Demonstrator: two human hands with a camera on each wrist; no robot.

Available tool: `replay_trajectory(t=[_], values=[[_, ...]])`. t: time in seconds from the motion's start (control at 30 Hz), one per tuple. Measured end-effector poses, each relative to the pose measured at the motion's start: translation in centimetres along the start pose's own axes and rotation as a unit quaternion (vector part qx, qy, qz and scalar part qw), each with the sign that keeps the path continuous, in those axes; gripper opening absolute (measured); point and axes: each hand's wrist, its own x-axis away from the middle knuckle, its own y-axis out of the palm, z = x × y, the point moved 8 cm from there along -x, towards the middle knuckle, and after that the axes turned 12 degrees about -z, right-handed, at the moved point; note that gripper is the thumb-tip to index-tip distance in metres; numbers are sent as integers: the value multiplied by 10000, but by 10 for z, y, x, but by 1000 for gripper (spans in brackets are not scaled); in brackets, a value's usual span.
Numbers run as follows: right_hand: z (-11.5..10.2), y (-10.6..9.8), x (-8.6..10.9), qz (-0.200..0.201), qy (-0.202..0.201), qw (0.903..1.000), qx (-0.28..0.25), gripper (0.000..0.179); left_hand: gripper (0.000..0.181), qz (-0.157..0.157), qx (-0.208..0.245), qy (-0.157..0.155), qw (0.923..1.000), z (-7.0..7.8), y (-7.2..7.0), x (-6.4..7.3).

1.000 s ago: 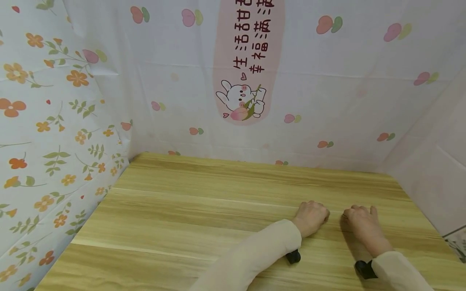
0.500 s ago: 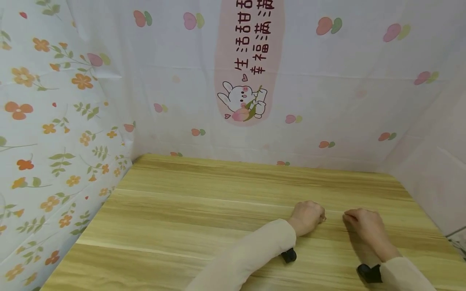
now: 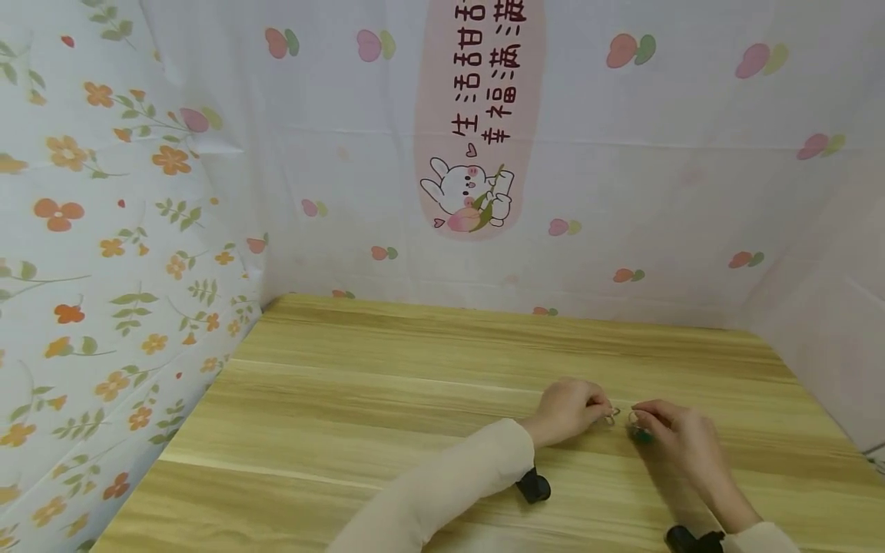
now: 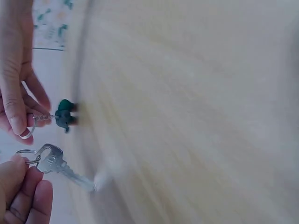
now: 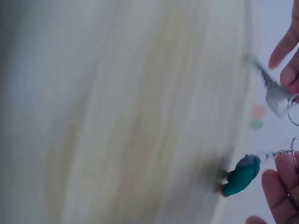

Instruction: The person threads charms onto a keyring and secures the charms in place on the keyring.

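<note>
In the head view, my left hand (image 3: 567,412) and right hand (image 3: 684,442) face each other close over the table's right half, a small gap between them. The left thumb and fingers pinch a split ring (image 4: 27,155) with a silver key (image 4: 51,161) hanging from it. Between my right thumb and fingers is a metal ring (image 4: 32,128), its short chain (image 4: 44,117) leading to a small green and grey animal-shaped charm (image 5: 240,175), which looks like an elephant. The key and the charm's ring are apart. From the head, the key is mostly hidden by fingers.
The wood-grain table (image 3: 387,415) stretches away to the left and back. A white printed cloth (image 3: 332,177) hangs behind it, and a flowered cloth (image 3: 124,292) on the left. Black wrist cameras (image 3: 534,486) sit under both sleeves.
Both hands have turned and shifted slightly left. The ring in the left fingers and the green charm under the right hand, earlier mostly hidden, now show. The head view has swung slightly left.
</note>
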Motion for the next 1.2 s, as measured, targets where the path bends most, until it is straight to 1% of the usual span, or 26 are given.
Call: replay_trajectory(t=[0.1, 0.2, 0.27, 0.37, 0.5, 0.57, 0.63, 0.77, 0.87, 0.93, 1.1, 1.2], values=[[-17, 1, 2, 306, -316, 9986, -282, 12, 14, -4, 663, 106, 9977, -6, -7, 11], [-32, 3, 2, 548, -541, 9955, -543, 17, 13, -55, 1162, 53, 9932, -13, -13, 23], [-41, 5, 1, 619, -637, 9940, -643, 19, 13, -78, 1412, 8, 9899, -18, -18, 31], [-53, 10, 0, 594, -761, 9925, -752, 16, 14, -133, 1702, 70, 9853, -23, -23, 43], [-68, 15, 0, 548, -1019, 9890, -917, 12, 15, -196, 1761, 206, 9840, -27, -29, 58], [-75, 17, 0, 548, -1152, 9865, -1031, 11, 15, -224, 1773, 182, 9837, -30, -32, 65], [-82, 19, 0, 573, -1247, 9846, -1087, 15, 14, -265, 1871, 131, 9819, -32, -34, 71], [-95, 21, 3, 667, -1484, 9804, -1114, 29, 14, -271, 2082, 68, 9777, -33, -38, 83], [-105, 22, 6, 739, -1774, 9753, -1087, 35, 14, -213, 2076, 93, 9779, -33, -42, 89], [-111, 23, 7, 760, -1915, 9725, -1082, 36, 14, -165, 2012, 124, 9793, -33, -44, 93], [-117, 26, 7, 754, -2027, 9701, -1104, 39, 13, -117, 1894, 222, 9816, -32, -48, 99], [-122, 27, 8, 728, -2149, 9686, -1015, 40, 14, -97, 1866, 189, 9822, -33, -49, 102]])
